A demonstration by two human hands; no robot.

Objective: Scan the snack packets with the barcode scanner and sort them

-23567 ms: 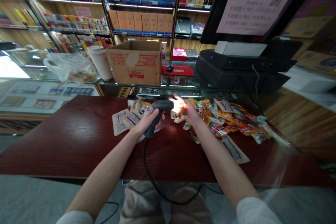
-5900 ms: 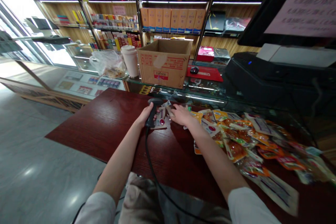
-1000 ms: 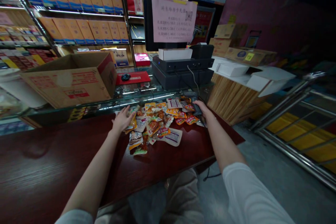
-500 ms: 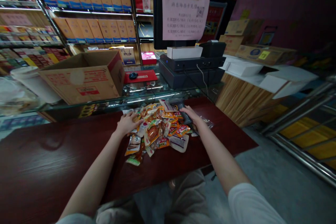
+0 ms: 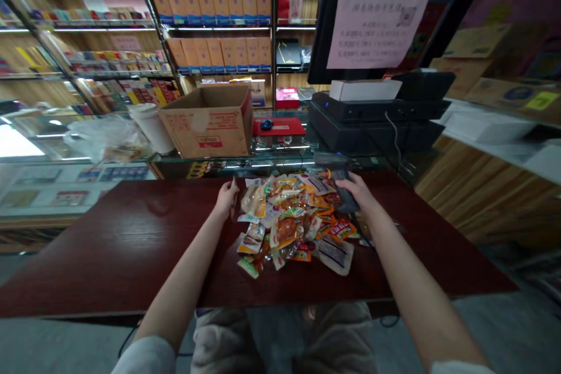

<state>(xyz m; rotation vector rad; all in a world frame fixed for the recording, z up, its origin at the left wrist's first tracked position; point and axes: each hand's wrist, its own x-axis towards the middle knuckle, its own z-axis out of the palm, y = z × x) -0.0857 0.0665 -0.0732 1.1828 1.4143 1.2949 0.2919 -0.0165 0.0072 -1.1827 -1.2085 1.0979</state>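
A heap of packaged snacks (image 5: pixel 289 228) in clear, orange and white packets lies on the dark red table (image 5: pixel 144 234). At the heap's left edge, my left hand (image 5: pixel 225 197) is closed on a small snack packet (image 5: pixel 234 196), seen almost edge-on. On the far right of the heap, my right hand (image 5: pixel 362 194) is wrapped round a dark grey handheld device (image 5: pixel 344 190), tilted over the packets. Its kind is not clear from here. A flat pale packet (image 5: pixel 335 254) rests at the heap's near right side.
Behind the table, a glass counter carries an open cardboard box (image 5: pixel 210 123), a white tub (image 5: pixel 151 128), a red mat (image 5: pixel 280 126) with a mouse, and a monitor (image 5: pixel 324 41) with a paper notice. Stocked shelves stand beyond. A wood-grain cabinet (image 5: pixel 464 187) is at right.
My left hand has come off the heap's top to its left edge and now pinches a packet. My right hand still grips the device. The view has turned left.
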